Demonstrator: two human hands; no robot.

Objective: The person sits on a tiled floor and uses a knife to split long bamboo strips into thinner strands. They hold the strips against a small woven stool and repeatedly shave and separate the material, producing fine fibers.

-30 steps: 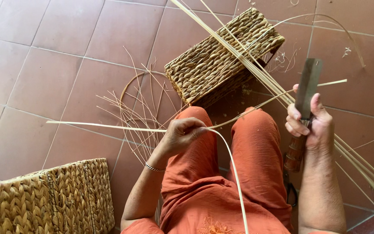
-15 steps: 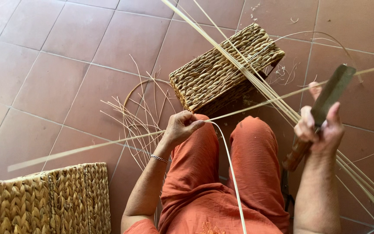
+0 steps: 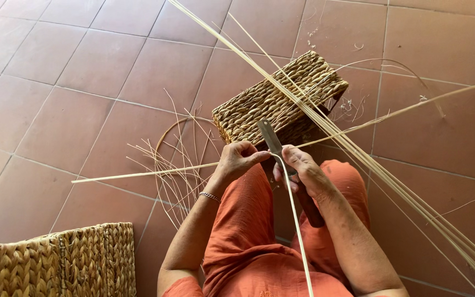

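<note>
I sit in orange trousers above a terracotta tile floor. My left hand (image 3: 239,160) pinches a long pale cane strip (image 3: 149,174) that runs across my knees from the left to the far right. My right hand (image 3: 299,170) grips a knife (image 3: 273,140) with a dark wooden handle, its flat blade pointing away from me and resting against the strip right beside my left fingers. A second thin strip curves from my hands down toward my lap.
A woven rush box (image 3: 276,102) stands just beyond my knees. A bundle of long canes (image 3: 369,165) crosses diagonally from top centre to bottom right. Loose thin strips and a cane ring (image 3: 177,159) lie on the tiles at left. A woven basket (image 3: 56,264) sits at bottom left.
My right hand has swung in from the right with the knife and met my left hand at the strip. The long strip has tilted, its right end higher.
</note>
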